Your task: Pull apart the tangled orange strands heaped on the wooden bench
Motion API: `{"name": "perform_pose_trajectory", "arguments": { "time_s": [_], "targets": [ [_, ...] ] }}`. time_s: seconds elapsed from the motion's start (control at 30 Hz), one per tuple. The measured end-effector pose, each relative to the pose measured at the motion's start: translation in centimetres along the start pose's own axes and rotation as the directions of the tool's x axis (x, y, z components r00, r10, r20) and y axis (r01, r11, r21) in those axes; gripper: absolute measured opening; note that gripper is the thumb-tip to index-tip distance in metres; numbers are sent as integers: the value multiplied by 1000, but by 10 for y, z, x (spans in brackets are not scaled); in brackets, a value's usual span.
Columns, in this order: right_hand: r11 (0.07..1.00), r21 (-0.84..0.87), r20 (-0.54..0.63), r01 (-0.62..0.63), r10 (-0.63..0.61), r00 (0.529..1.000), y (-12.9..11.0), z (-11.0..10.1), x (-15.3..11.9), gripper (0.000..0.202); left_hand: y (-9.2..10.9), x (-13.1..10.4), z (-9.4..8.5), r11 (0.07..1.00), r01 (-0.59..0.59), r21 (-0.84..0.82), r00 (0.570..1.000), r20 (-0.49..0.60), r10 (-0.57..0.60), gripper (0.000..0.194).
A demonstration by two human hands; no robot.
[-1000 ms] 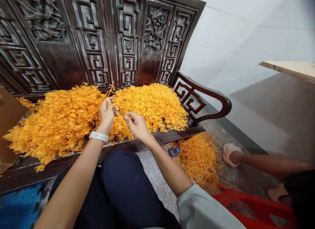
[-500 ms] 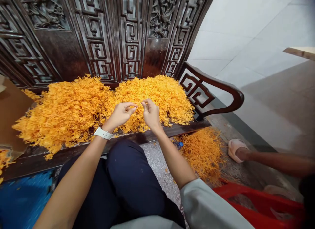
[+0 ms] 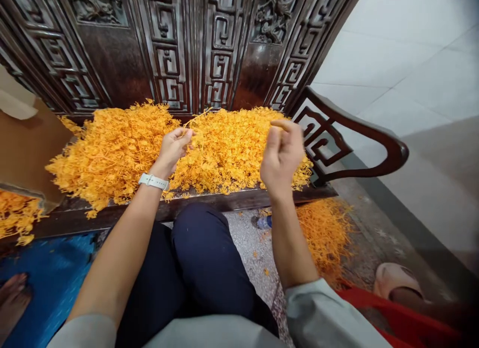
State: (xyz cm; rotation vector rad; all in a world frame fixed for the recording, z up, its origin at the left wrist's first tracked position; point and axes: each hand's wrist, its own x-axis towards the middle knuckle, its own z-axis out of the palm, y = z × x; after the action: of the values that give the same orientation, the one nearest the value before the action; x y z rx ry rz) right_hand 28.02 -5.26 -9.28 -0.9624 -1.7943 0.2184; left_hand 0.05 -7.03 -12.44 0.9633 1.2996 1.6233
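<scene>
Two heaps of orange plastic pieces lie side by side on a dark wooden bench: a left heap (image 3: 112, 153) and a right heap (image 3: 224, 148). Between and above them, my left hand (image 3: 174, 148) pinches a thin orange strand (image 3: 196, 117) that reaches up and to the right. A pale watch is on that wrist. My right hand (image 3: 282, 156) is raised over the right end of the right heap, with its fingers curled and slightly blurred. Whether anything is between those fingertips cannot be made out.
Behind the heaps stands a carved bench back (image 3: 194, 54), with a curved armrest (image 3: 396, 148) at right. A cardboard box (image 3: 41, 138) is at left. More orange pieces (image 3: 325, 233), a bottle (image 3: 265, 222), a red object (image 3: 396, 308) and a person's foot (image 3: 17, 298) are lower down.
My hands have moved apart: the right one up and to the right, the left one slightly left. The strand now extends from my left hand. The view has shifted, and a foot appears at lower left.
</scene>
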Motion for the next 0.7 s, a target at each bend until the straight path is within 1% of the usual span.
{"name": "perform_pose_trajectory", "arguments": {
  "time_s": [0.03, 0.07, 0.1, 0.13, 0.17, 0.2, 0.23, 0.27, 0.33, 0.4, 0.43, 0.5, 0.57, 0.63, 0.7],
  "targets": [
    [995, -52, 70, -89, 92, 993, 17, 8, 3, 56, 3, -3, 4, 999, 5, -32, 1000, -3, -5, 20],
    [981, -98, 136, -168, 180, 974, 30, 16, 4, 60, 5, -7, 8, 998, 12, -55, 1000, -5, -12, 20],
    [965, -122, 166, -233, 252, 954, 39, 22, 3, 62, 5, -10, 12, 997, 21, -72, 1000, -3, -21, 21],
    [958, -121, 188, -261, 281, 941, 43, 28, 0, 60, 4, -12, 16, 996, 37, -83, 999, 6, -37, 23],
    [959, -86, 186, -270, 282, 941, 41, 32, -4, 56, 3, -14, 20, 995, 57, -86, 998, 22, -55, 25],
    [961, -16, 172, -275, 273, 946, 34, 35, -9, 50, 1, -16, 23, 994, 75, -84, 996, 46, -71, 26],
    [955, 82, 170, -284, 267, 949, 24, 37, -15, 46, -2, -18, 25, 993, 89, -78, 994, 71, -84, 27],
    [932, 191, 193, -308, 272, 943, 13, 40, -20, 44, -4, -20, 28, 993, 99, -70, 991, 97, -92, 28],
    [837, 374, 307, -400, 295, 905, -8, 49, -28, 42, -8, -23, 32, 992, 110, -59, 984, 148, -100, 29],
    [754, 453, 394, -476, 310, 865, -21, 61, -32, 41, -10, -26, 37, 991, 122, -50, 974, 199, -110, 32],
    [735, 467, 398, -492, 323, 859, -22, 68, -33, 40, -10, -27, 38, 990, 132, -40, 967, 223, -120, 35],
    [723, 476, 370, -500, 351, 860, -20, 80, -33, 39, -10, -29, 41, 991, 137, -2, 958, 257, -132, 37],
    [753, 467, 326, -464, 341, 882, -15, 86, -34, 36, -10, -29, 41, 991, 120, 61, 954, 268, -132, 35],
    [820, 430, 266, -377, 284, 921, -12, 87, -35, 33, -11, -30, 41, 989, 77, 125, 953, 282, -110, 38],
    [878, 391, 209, -276, 207, 956, -12, 84, -35, 31, -13, -31, 42, 988, 30, 155, 954, 291, -74, 45]
  ]
}}
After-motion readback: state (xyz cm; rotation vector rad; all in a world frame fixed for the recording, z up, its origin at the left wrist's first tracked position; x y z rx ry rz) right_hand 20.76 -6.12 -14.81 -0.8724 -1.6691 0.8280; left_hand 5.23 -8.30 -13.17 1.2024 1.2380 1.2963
